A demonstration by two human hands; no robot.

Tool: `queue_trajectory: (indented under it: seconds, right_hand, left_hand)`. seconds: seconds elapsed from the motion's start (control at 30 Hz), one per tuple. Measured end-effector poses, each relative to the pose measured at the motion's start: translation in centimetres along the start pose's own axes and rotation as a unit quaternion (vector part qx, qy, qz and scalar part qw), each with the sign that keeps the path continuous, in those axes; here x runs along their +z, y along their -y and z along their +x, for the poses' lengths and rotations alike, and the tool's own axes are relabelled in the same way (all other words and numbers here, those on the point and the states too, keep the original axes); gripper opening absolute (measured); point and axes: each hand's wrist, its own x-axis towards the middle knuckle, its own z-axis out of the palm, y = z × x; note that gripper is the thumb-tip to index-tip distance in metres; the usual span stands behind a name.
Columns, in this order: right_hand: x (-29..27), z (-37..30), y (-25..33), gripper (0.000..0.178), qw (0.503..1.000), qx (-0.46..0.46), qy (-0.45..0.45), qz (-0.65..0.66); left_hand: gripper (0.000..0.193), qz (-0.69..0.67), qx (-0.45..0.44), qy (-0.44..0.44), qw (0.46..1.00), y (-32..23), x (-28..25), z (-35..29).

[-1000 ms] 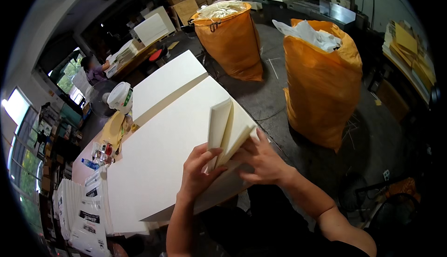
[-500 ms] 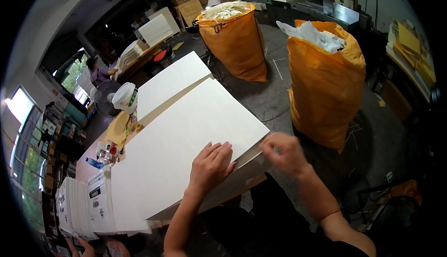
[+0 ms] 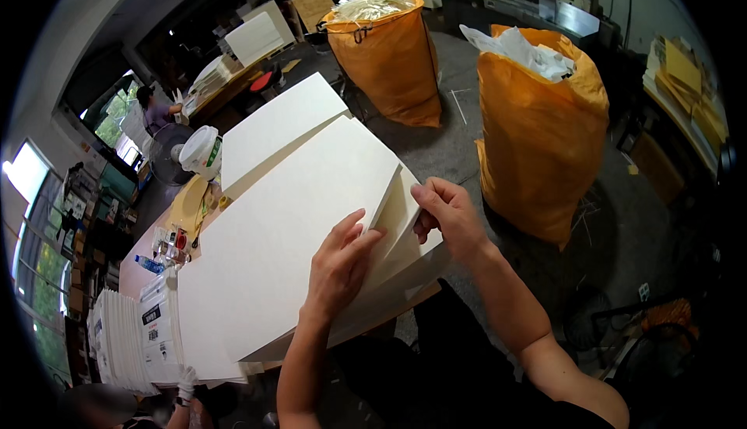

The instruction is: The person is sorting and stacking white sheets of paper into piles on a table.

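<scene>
A large stack of white paper sheets (image 3: 288, 219) lies in front of me, its near right corner bent up, showing a gap beneath the top layer. My right hand (image 3: 451, 215) is closed in a pinch on the raised corner of a white sheet (image 3: 401, 199), thumb on top. Beside the gap, my left hand (image 3: 340, 269) rests on the top sheet with its fingers apart and its thumb by the lifted edge. A second white stack (image 3: 284, 129) sits just beyond.
Two orange sacks (image 3: 541, 149) of scrap stand on the right. To the left are a white bucket (image 3: 201, 153), a fan (image 3: 170, 154), a bottle (image 3: 148, 263) and wrapped packs (image 3: 161, 328). A gloved co-worker's hand (image 3: 187, 382) is at lower left; others work farther back.
The right hand has moved up and left and now pinches the sheet's corner, which has been lifted. My left hand's fingers, flat before, have spread toward the raised edge.
</scene>
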Motion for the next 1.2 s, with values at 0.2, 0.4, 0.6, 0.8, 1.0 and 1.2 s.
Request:
queue_trajectory:
  seconds: [0.2,0.4,0.6,0.8,1.0,1.2]
  right_hand:
    - [0.8,0.2,0.2,0.036,0.994,-0.025,-0.023,-0.108]
    - [0.1,0.4,-0.1,0.034,1.000,0.017,0.001,-0.005]
    - [-0.2,0.3,0.3,0.035,0.999,0.028,0.018,-0.012]
    - [-0.7,0.0,0.2,0.038,0.994,-0.020,0.018,-0.102]
    - [-0.5,0.5,-0.1,0.037,0.999,0.022,0.026,0.001]
    - [-0.6,0.5,-0.1,0.035,0.998,0.037,0.025,0.033]
  left_hand:
    - [0.029,-0.005,-0.007,0.047,0.999,-0.6,-1.0,0.3]
    - [0.056,-0.002,-0.012,0.040,0.999,-0.8,-0.9,0.4]
    - [0.058,-0.024,-0.019,0.060,0.998,-0.5,-1.3,0.6]
    - [0.039,0.004,-0.024,0.076,0.997,-0.8,-1.9,1.1]
    - [0.037,0.029,0.019,0.075,0.997,0.2,-1.3,0.7]
    - [0.051,0.004,-0.019,0.070,0.997,-0.7,-1.2,0.7]
